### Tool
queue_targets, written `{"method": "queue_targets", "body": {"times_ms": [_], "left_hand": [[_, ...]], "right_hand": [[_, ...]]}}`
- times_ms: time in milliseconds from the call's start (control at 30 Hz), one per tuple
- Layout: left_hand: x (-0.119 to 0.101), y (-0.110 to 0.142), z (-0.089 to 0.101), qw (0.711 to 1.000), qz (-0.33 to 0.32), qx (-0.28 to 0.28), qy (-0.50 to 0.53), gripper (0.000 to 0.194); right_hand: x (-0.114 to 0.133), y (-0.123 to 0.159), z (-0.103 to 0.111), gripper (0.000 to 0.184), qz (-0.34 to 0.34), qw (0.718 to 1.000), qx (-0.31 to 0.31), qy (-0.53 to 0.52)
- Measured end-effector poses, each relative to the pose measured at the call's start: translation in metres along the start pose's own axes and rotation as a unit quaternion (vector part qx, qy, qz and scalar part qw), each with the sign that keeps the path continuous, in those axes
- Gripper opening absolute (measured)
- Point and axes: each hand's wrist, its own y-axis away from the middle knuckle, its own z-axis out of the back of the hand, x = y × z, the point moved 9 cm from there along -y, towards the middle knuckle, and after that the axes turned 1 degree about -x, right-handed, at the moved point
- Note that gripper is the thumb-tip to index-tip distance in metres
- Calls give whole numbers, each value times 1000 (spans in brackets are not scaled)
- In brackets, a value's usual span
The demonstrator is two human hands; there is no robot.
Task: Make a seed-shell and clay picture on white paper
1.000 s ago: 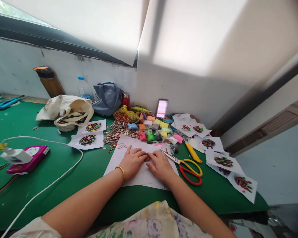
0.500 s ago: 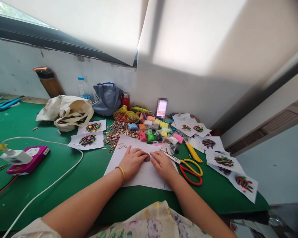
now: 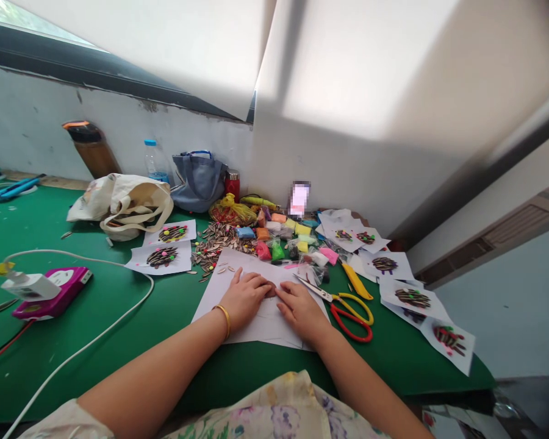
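Observation:
A flat, rounded piece of brown modelling clay (image 3: pixel 271 289) lies on a white sheet of paper (image 3: pixel 256 334). My left hand (image 3: pixel 246 300) rests flat on the paper, thumb spread, its fingertips on the clay's left side and covering part of it. From the other side my right hand (image 3: pixel 302 310) touches the clay's right edge with its fingertips, fingers stretched out. A few loose sunflower seeds (image 3: pixel 224 269) lie at the sheet's upper left. Close to my right hand are scissors (image 3: pixel 332 299) with one yellow and one red handle, their blades over the paper.
Behind the paper are a heap of sunflower seeds (image 3: pixel 219 236) and coloured clay packets (image 3: pixel 277 250). A yellow utility knife (image 3: pixel 357 281) lies beyond the scissors. Seed pictures (image 3: pixel 412 297) lie right and left. Bags (image 3: pixel 199 183), a power bank (image 3: pixel 57 292) and its cable are leftward.
My right hand has shifted slightly left and up, closer against the clay, which shows a little less. The left hand stays almost in place.

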Motion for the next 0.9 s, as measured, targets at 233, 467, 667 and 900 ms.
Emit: {"method": "queue_targets", "body": {"times_ms": [233,467,667,900], "left_hand": [[0,0,0,1000,3,2,4,28],[1,0,0,1000,8,4,8,30],[1,0,1,1000,14,13,17,30],[4,-1,1,999,21,13,22,30]], "right_hand": [[3,2,1,38,9,1000,1,15],[11,3,2,38,26,999,-7,43],[15,3,1,36,40,998,-3,58],[19,1,0,39,31,998,19,59]]}}
